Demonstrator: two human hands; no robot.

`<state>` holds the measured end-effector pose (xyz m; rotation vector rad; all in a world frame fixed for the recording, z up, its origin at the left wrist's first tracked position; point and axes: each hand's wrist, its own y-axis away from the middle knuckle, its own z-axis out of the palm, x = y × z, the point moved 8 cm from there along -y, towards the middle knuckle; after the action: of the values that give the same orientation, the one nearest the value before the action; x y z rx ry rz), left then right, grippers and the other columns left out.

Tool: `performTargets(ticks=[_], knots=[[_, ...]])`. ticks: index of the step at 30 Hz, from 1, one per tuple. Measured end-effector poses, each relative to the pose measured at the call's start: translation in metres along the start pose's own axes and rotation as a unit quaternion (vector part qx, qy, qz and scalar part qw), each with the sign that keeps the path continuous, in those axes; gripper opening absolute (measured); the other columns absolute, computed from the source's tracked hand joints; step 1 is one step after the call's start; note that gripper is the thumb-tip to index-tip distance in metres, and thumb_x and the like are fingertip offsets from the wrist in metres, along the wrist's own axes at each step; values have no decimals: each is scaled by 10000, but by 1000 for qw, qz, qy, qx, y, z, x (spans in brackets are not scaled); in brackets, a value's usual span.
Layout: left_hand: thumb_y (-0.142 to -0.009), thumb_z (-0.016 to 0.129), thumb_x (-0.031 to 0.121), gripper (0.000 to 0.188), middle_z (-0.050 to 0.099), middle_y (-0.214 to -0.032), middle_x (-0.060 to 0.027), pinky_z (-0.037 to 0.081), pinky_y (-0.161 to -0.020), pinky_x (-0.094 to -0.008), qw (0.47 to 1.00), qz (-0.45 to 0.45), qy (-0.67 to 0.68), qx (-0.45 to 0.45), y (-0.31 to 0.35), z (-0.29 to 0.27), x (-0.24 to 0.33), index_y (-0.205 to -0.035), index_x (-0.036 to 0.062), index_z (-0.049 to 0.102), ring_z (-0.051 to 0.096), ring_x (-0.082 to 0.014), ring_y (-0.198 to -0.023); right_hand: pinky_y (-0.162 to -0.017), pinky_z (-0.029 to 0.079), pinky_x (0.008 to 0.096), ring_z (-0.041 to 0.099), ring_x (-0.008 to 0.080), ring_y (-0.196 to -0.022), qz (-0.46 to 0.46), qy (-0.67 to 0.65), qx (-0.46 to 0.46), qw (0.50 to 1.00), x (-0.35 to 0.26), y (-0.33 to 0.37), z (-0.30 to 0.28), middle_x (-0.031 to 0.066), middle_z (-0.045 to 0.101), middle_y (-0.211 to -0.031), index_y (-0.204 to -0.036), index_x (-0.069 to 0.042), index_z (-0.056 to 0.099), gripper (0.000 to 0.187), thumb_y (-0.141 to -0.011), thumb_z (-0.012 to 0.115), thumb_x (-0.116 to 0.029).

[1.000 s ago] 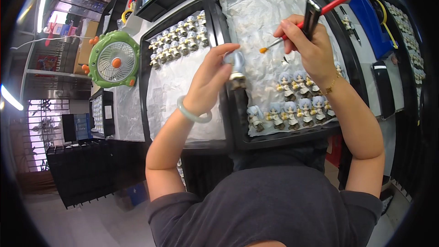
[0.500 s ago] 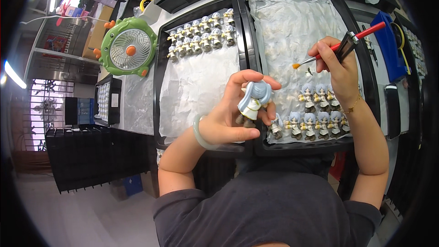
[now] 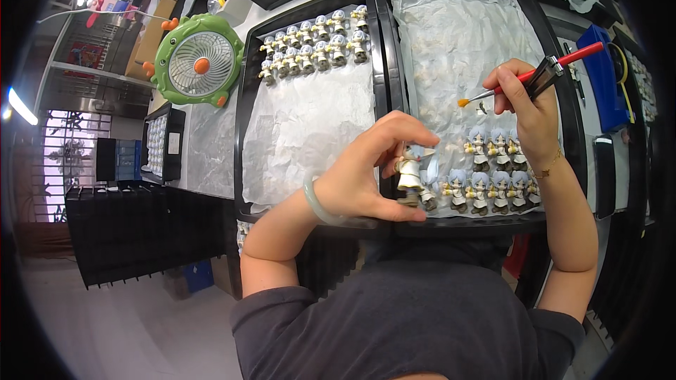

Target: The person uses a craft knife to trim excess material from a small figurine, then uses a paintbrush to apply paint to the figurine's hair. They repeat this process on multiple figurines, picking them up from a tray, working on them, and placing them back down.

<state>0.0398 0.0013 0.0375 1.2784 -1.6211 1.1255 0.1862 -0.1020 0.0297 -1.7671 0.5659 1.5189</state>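
Note:
My left hand (image 3: 366, 169) grips a small figurine (image 3: 409, 172) with pale blue hair and a white outfit, thumb below and fingers above. The fingers partly cover its head. In my right hand (image 3: 524, 98) is a paintbrush (image 3: 580, 53) with a red handle and orange bristles, pointing left. A black and silver tool (image 3: 542, 76), its kind unclear, is held alongside the brush. Below the right hand, several matching figurines (image 3: 479, 186) lie in rows on crumpled white paper in the right black tray (image 3: 458, 226).
More figurines (image 3: 322, 56) fill the far end of the left black tray (image 3: 246, 134). A green fan (image 3: 166, 70) stands to the left, near a smaller tray of figurines (image 3: 158, 144). A blue holder (image 3: 607, 84) sits at the right.
My left hand has moved slightly right and turned the figurine from its back toward its side, lower between the fingers. The brush and right hand have shifted a little right.

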Motion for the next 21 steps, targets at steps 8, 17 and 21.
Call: performTargets(ticks=[8,17,21], knots=[[-467,754,256,541,482,-757,-72,404,-604,-301,943,8,-326,67,-2,-4,18,-948,78,580,486,-209,-650,-481,316,183,433,49,-488,-2,4,-3,1000,4,0,3,-1,475,-519,-702,-13,575,271,-835,485,-231],[-431,728,488,532,528,-639,-19,325,-467,-272,908,24,-412,70,0,-5,15,-729,79,564,472,-178,-492,-472,311,173,438,46,-492,-2,19,-15,1000,2,2,5,-3,474,-519,-705,-14,578,272,-839,477,-228],[-442,725,488,516,539,-646,-36,342,-481,-274,907,3,-416,55,0,-4,12,-704,74,564,480,-195,-498,-467,312,169,441,44,-494,-10,21,-15,1000,2,2,4,0,477,-531,-709,-9,579,265,-838,476,-216]])
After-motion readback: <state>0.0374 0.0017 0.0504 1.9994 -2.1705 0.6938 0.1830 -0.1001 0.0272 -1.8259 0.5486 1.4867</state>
